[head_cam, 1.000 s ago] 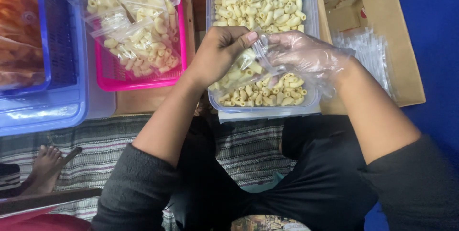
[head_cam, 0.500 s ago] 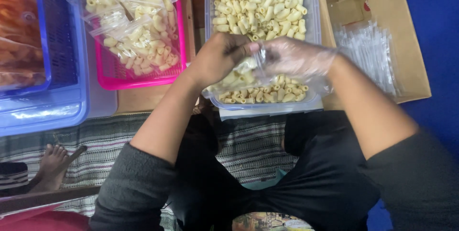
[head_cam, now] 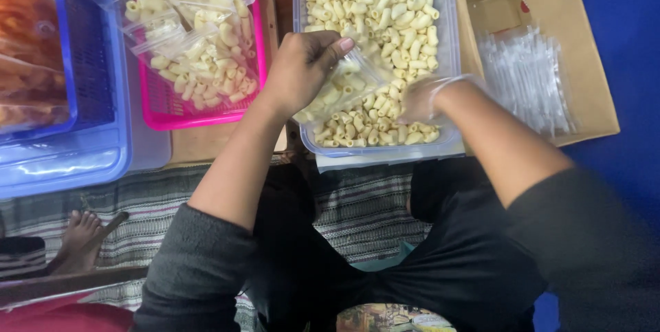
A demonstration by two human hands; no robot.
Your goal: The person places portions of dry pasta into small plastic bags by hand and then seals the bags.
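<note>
Looking down, we find our left hand [head_cam: 302, 71] closed in a pinch on a small clear bag [head_cam: 344, 88] partly filled with pale tube-shaped snacks; the bag hangs tilted over the near half of the clear tub [head_cam: 385, 150]; our gloved right hand [head_cam: 423, 98] is blurred and sits low among the snacks [head_cam: 378, 23] at the tub's right side, and we cannot tell how far its fingers are curled or whether they hold anything. Half a second ago both hands met at the bag's mouth; now the right one has dropped away from it into the tub, while the left keeps its hold. Beyond, to the left, a pink basket [head_cam: 206, 117] carries filled bags [head_cam: 185, 29]; a blue basket [head_cam: 89, 43] stands further left; a cardboard box [head_cam: 591, 64] to the right holds a stack of empty clear bags [head_cam: 526, 78].
</note>
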